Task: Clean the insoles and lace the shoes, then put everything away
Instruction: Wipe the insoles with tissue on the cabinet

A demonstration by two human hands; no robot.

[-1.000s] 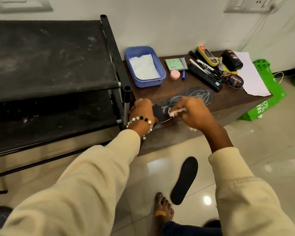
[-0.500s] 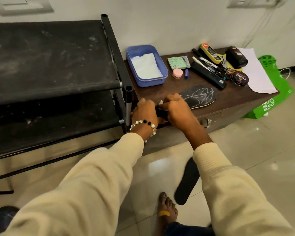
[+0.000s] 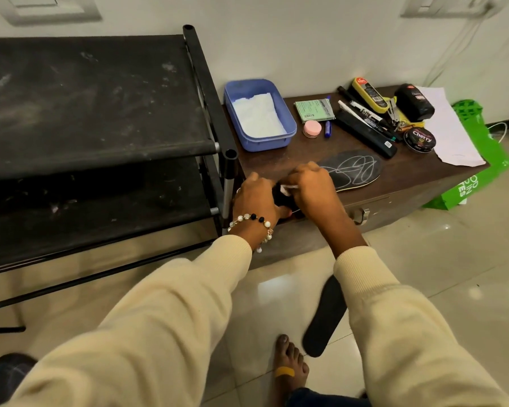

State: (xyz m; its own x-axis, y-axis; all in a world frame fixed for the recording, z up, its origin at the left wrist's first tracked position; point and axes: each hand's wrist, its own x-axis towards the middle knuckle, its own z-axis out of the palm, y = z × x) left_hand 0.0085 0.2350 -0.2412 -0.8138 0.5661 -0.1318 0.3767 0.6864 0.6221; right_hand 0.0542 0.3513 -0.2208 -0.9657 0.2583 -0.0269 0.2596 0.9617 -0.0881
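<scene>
Insole-cleaning step in hand. Black insole (image 3: 353, 170) lies flat along the front edge of the brown bench (image 3: 276, 160), heel end toward the rack, toe end out to the right with white scribble marks on its face. Left hand (image 3: 254, 198) presses down on the heel end, fingers curled over it, pinning it. Right hand (image 3: 309, 186) has its fingers closed around a small white wipe (image 3: 285, 189), a scrap of it showing between the two hands, set on the insole just beside the left hand. To do this well, by my reading: keep the heel pinned hard so the thin sheet does not slide or buckle, stroke away from the pinning hand toward the toe, and turn the wipe to a fresh face before reaching the marks. The insole looks thin, matt, slightly flexible, with a pale rim along its near edge; the wipe looks soft and crumpled. A second black insole (image 3: 325, 315) lies on the glossy tiled floor below, partly behind the right sleeve. A blue tub (image 3: 288, 124) at the back of the bench holds a folded white sheet, probably spare wipes. A round polish tin (image 3: 420, 139) and long black markers (image 3: 365, 132) sit well apart to the right. No shoes or laces in view.
</scene>
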